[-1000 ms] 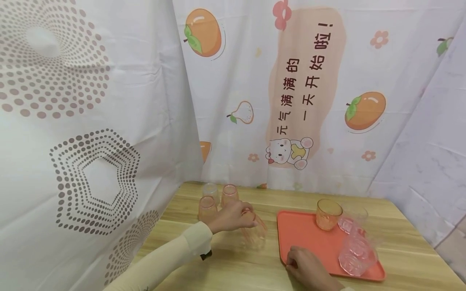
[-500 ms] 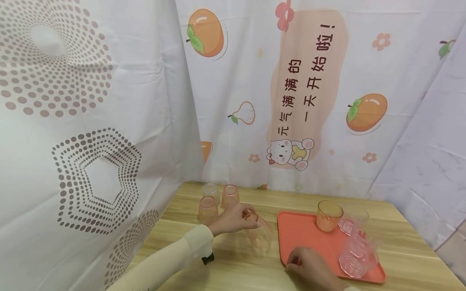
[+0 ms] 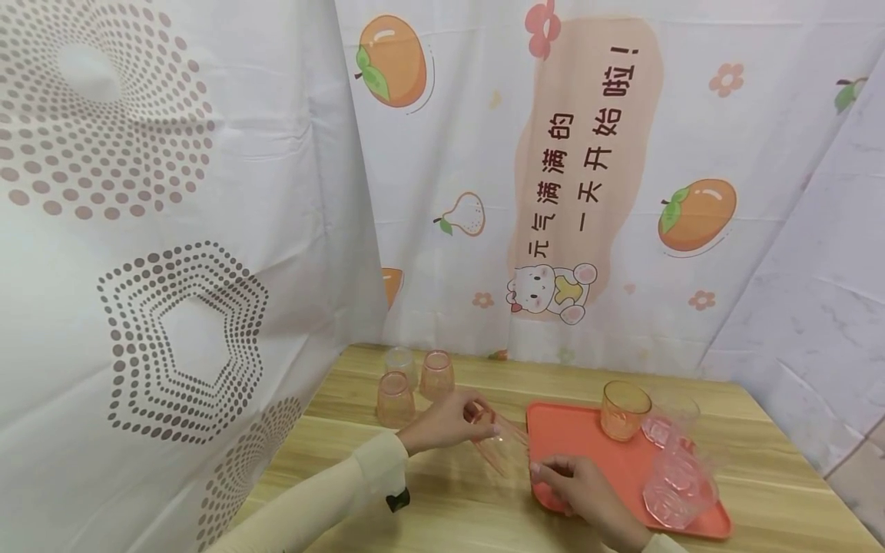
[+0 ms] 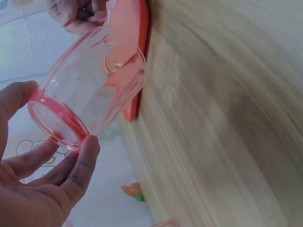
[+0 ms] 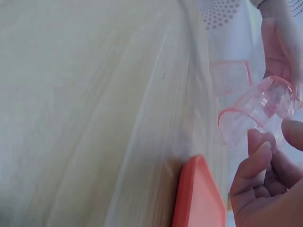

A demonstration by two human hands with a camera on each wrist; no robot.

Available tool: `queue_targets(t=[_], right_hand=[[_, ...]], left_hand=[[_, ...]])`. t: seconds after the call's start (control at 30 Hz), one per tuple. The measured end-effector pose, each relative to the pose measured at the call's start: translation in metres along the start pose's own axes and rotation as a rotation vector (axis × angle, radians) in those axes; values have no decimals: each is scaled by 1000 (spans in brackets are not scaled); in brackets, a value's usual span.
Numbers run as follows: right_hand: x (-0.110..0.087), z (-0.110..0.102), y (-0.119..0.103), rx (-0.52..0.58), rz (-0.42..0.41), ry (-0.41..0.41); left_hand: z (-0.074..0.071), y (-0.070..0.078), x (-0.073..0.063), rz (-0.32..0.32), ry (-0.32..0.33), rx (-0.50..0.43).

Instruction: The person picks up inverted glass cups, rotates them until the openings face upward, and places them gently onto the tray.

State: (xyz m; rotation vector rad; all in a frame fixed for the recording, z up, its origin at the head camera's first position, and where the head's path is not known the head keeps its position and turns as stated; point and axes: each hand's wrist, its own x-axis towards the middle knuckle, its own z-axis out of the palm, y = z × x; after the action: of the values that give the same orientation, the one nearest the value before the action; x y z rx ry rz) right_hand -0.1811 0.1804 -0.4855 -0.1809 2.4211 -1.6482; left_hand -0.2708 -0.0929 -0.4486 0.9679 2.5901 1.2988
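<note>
My left hand (image 3: 449, 418) grips a clear pink-tinted cup (image 4: 90, 85) by its base, fingertips spread round the bottom edge. The cup is tilted over the table, its mouth facing right toward my other hand. My right hand (image 3: 581, 488) is over the left edge of the red tray (image 3: 574, 442), fingers loosely bent and holding nothing. In the right wrist view its fingertips (image 5: 265, 142) are close to the cup's rim. Three cups stand upside down at the back left: two pink, one nearer (image 3: 396, 401) and one farther (image 3: 437, 374), and one clear (image 3: 399, 363).
On the tray an amber cup (image 3: 624, 412) stands upright at the back. Pink see-through cups (image 3: 681, 488) lie at its right side, with a clear cup (image 3: 681, 407) behind them. A wooden table (image 3: 456, 514) lies beneath; printed curtains (image 3: 449, 292) close off the back and sides.
My left hand has carried the cup a little to the right, tilting it further. My right hand has risen from the tray's edge and moved slightly left toward the cup, its fingers extending.
</note>
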Motion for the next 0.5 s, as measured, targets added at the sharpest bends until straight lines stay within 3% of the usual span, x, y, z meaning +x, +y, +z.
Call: queue_targets(t=[0.3, 0.5], right_hand=[[1, 3, 0, 258, 65, -8], [3, 5, -3, 307, 76, 48]], left_hand=[[5, 2, -2, -42, 7, -45], [9, 1, -2, -14, -10, -79]])
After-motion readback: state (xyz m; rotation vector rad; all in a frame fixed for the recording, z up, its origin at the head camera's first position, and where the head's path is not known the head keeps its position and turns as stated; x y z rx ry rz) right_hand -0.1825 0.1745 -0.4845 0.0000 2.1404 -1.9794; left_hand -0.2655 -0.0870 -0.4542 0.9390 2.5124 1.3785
